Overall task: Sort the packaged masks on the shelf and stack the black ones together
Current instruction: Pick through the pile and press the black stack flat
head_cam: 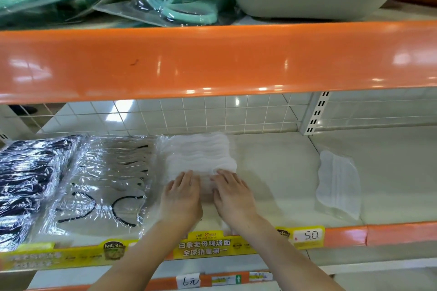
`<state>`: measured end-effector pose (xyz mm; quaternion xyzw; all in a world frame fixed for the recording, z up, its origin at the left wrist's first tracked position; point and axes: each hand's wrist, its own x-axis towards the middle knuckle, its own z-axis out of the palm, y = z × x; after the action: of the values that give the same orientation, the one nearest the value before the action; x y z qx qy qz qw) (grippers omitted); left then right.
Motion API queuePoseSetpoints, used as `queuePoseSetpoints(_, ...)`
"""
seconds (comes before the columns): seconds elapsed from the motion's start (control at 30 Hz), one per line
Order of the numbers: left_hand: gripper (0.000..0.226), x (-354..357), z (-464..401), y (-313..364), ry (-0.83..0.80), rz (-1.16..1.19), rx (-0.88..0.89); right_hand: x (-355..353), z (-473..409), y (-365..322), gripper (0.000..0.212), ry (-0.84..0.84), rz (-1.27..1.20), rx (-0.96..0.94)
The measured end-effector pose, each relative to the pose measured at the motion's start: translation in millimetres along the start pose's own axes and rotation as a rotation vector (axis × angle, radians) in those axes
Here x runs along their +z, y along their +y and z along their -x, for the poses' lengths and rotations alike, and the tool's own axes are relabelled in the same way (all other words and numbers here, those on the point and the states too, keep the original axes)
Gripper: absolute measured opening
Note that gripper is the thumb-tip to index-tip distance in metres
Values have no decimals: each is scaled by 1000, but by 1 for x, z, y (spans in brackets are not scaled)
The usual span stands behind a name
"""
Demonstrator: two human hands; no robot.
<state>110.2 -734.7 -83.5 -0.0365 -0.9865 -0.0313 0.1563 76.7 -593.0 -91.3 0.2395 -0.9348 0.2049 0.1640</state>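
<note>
Pale shelf (272, 172), orange-edged. Lying on it: black packaged masks (26, 182) at nine o'clock, clear-wrapped packs (106, 172) beside, white stack (198, 153) centre, single white mask (338, 182) at three o'clock.

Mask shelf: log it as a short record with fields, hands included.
black masks: wrapped stack, far left of the shelf
clear pack: beside it, black ear loops showing
white stack: mid-shelf, fanned in a row
left hand: flat on the white stack's near end
right hand: flat beside it, same stack
lone white mask: apart, to the right
</note>
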Motion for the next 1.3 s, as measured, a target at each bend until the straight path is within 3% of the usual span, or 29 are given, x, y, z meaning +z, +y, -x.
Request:
queuePoseSetpoints(0.13,44,-3,-8,30,32,93,67,-21,9,22,29,63,-13,96)
queuePoseSetpoints(0.4,36,-5,-32,114,-58,159,213,-70,41,83,27,204,87,326)
queuePoseSetpoints(0.57,35,-3,-41,158,-127,182,318,-91,67,119,37,65,237,538)
queuePoseSetpoints(0.73,33,7,-42,184,-157,189,441,-100,81,131,66,-126,292,729)
queuePoseSetpoints(0.87,28,9,-42,200,-182,181,502,-94,86,133,52,-65,270,752)
queuePoseSetpoints(0.97,25,12,-43,207,-192,248,511,-88,84,133,32,-35,331,722)
queuePoseSetpoints(1.13,36,10,-43,211,-254,352,426,-95,82,123,33,21,362,645)
queuePoseSetpoints(1.3,25,1,-46,211,-312,753,149,-105,81,123,26,110,3,646)
